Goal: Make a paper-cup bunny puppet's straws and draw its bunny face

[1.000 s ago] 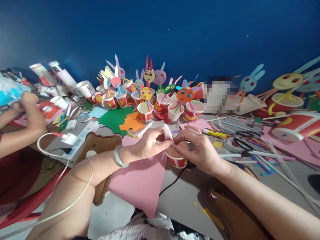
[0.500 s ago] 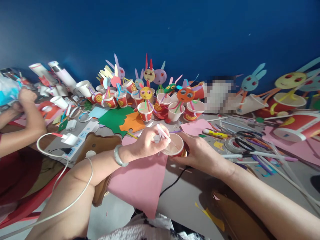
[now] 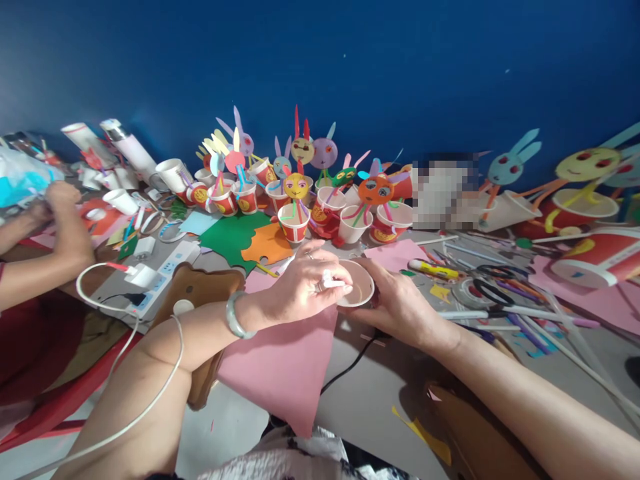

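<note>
My right hand [image 3: 405, 303] is wrapped around the side of a paper cup [image 3: 362, 283], whose open mouth is tipped towards me. At the cup's left rim, my left hand [image 3: 305, 283] pinches a small bundle of thin white strips [image 3: 331, 283]; I cannot tell what they are made of. A pale bangle circles the left wrist. Under my hands lies a sheet of pink paper [image 3: 280, 363]. Just behind stand several red and white paper cups [image 3: 295, 230] with colourful paper rabbit heads on bent stems.
A power strip [image 3: 170, 273] with chargers and a white cable lies left, beside a brown case [image 3: 200, 293]. Scissors [image 3: 495, 283], a yellow glue stick [image 3: 434, 269] and coloured pipe cleaners clutter the right. Another person's arm [image 3: 65, 227] is at far left. A blue wall rises behind.
My left hand has turned, and the strips have swung from upright to nearly level at the cup's rim. The cup has moved slightly right and up in my right hand.
</note>
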Motion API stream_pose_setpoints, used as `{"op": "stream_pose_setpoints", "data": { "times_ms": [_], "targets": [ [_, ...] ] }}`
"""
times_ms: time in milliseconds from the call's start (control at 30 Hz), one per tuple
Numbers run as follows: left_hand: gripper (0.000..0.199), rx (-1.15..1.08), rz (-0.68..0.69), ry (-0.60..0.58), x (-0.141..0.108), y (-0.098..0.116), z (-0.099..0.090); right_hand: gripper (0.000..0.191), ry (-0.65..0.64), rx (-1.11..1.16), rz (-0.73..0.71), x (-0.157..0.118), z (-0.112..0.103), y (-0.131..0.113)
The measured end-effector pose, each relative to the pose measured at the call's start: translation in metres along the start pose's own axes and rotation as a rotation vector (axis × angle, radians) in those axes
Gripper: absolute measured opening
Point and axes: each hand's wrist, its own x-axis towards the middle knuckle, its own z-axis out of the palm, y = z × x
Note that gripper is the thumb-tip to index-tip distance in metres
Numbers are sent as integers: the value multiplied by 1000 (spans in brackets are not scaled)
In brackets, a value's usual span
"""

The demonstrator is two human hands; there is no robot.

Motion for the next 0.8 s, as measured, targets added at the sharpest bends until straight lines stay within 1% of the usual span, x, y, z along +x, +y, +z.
{"op": "stream_pose_setpoints", "data": {
  "times_ms": [67,133,267,467,633,800],
  "targets": [
    [18,-21,-8,-2,0,2,-4,61,21,-3,-9,1,0,2],
    [15,-59,-45,-9,0,3,-6,59,39,4,-10,1,0,3],
    [13,-203,-117,9,-1,4,-8,58,65,47,-8,2,0,3],
    [22,-480,-339,102,-3,4,-5,60,105,112,-7,3,0,1],
    [21,-574,-331,142,-1,1,-4,62,123,137,12,3,2,0],
    [26,-579,-357,151,-1,-1,-4,64,128,154,48,3,3,0]
  ]
}}
